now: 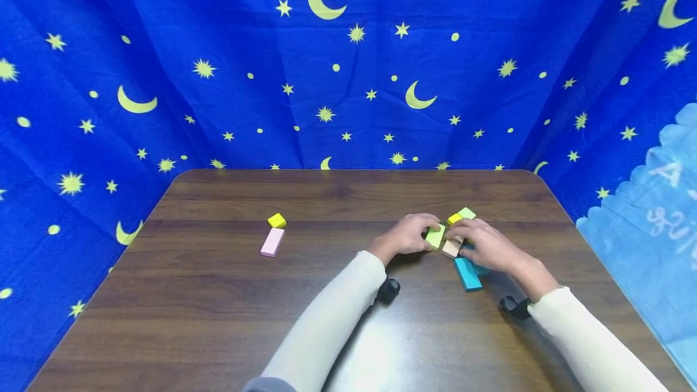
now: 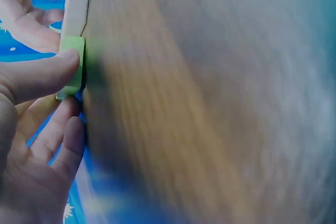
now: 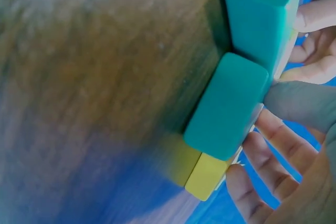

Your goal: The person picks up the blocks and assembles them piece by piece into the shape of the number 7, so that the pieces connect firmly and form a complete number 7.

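Note:
My left hand (image 1: 407, 235) pinches a light green block (image 1: 435, 238), its thumb lying across the block in the left wrist view. Just to the right, my right hand (image 1: 488, 248) has thumb and fingers around a beige block (image 1: 451, 248). The beige block lies end to end with the green one in the left wrist view. Nearer the person is a teal block (image 1: 468, 274). A second teal block (image 3: 228, 106) lies against the first in the right wrist view and is mostly hidden by the right hand from above.
Beyond the right hand lie a yellow block (image 1: 454, 218) and another light green block (image 1: 467, 213). Farther left on the brown table (image 1: 218, 307) are a pink block (image 1: 273, 242) and a yellow block (image 1: 277, 220). A blue star-patterned cloth (image 1: 239, 35) hangs behind.

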A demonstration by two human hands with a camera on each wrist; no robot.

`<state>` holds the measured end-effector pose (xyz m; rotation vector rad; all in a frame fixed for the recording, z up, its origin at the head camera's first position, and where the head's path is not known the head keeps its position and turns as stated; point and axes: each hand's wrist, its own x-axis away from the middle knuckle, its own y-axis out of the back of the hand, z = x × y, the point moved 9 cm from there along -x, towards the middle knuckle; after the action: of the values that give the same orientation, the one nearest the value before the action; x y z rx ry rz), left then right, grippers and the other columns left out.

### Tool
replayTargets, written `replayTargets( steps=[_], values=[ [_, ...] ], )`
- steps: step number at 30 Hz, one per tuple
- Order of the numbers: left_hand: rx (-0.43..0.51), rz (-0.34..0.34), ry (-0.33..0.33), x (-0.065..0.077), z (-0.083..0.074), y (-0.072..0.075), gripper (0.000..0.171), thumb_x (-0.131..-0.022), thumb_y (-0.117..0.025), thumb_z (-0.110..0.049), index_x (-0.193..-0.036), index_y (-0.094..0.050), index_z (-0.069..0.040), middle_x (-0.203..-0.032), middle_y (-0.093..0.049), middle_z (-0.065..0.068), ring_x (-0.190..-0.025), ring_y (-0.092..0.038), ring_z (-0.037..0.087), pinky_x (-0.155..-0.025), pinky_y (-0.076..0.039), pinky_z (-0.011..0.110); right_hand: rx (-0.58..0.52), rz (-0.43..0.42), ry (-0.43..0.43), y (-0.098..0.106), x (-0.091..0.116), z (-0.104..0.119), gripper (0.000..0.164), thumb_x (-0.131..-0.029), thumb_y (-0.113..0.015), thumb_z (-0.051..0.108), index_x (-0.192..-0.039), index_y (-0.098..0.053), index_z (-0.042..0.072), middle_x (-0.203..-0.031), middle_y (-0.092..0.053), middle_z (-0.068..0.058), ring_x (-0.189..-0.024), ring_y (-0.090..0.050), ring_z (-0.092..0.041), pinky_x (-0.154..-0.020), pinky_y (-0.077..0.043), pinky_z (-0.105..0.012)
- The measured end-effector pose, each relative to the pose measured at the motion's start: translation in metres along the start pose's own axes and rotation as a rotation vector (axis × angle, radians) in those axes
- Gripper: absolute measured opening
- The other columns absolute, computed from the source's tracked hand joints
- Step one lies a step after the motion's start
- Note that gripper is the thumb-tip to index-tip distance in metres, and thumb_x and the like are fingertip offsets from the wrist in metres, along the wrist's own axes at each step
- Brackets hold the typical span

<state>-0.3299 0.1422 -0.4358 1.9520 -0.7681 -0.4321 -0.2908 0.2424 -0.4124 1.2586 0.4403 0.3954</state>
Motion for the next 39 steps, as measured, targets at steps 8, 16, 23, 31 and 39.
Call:
replayTargets(
  steps=[8, 16, 23, 31, 39],
  values=[
    [-0.01, -0.003, -0.01, 0.007, 0.003, 0.009, 0.044, -0.086, -0.076, -0.015, -0.129, -0.065, -0.013, -0.147, -0.055, -0.003, -0.131, -0.056, 0.015, -0.111, -0.042, 0.023, 0.018, -0.009, 0.012, 0.0, -0.001, 0.001, 0.035, -0.079, -0.073, -0.002, -0.112, -0.074, 0.012, -0.123, -0.067, -0.018, -0.112, -0.06, -0.042, -0.091, -0.051, -0.058],
    [-0.033, -0.02, -0.043, 0.023, 0.005, 0.025, 0.044, -0.083, -0.077, -0.013, -0.126, -0.067, -0.013, -0.145, -0.058, -0.003, -0.131, -0.057, 0.016, -0.11, -0.043, 0.024, 0.019, -0.03, 0.037, 0.002, -0.004, 0.005, 0.033, -0.078, -0.072, -0.003, -0.109, -0.074, 0.01, -0.121, -0.069, -0.016, -0.114, -0.061, -0.04, -0.097, -0.048, -0.057],
    [-0.009, -0.036, -0.058, 0.041, 0.012, 0.039, 0.045, -0.083, -0.077, -0.01, -0.126, -0.067, -0.009, -0.145, -0.058, 0.002, -0.128, -0.059, 0.019, -0.111, -0.044, 0.029, 0.011, -0.006, 0.099, -0.003, -0.005, 0.01, 0.037, -0.079, -0.068, -0.009, -0.112, -0.073, 0.007, -0.119, -0.07, -0.013, -0.115, -0.062, -0.038, -0.098, -0.049, -0.057],
    [0.026, -0.033, -0.045, 0.066, 0.02, 0.049, 0.045, -0.083, -0.077, -0.01, -0.127, -0.066, -0.01, -0.146, -0.057, 0.0, -0.121, -0.064, 0.017, -0.104, -0.049, 0.026, -0.012, 0.017, 0.152, -0.005, -0.007, 0.017, 0.033, -0.08, -0.069, -0.009, -0.11, -0.074, 0.005, -0.115, -0.071, -0.013, -0.112, -0.063, -0.038, -0.095, -0.051, -0.057],
    [0.115, -0.039, -0.048, 0.089, 0.027, 0.054, 0.046, -0.083, -0.078, -0.008, -0.127, -0.066, -0.006, -0.146, -0.056, 0.005, -0.11, -0.068, 0.018, -0.093, -0.056, 0.026, -0.009, 0.011, 0.134, -0.006, -0.007, 0.015, 0.035, -0.079, -0.07, -0.009, -0.108, -0.075, 0.009, -0.113, -0.071, -0.01, -0.11, -0.064, -0.036, -0.094, -0.051, -0.056]
  ],
)
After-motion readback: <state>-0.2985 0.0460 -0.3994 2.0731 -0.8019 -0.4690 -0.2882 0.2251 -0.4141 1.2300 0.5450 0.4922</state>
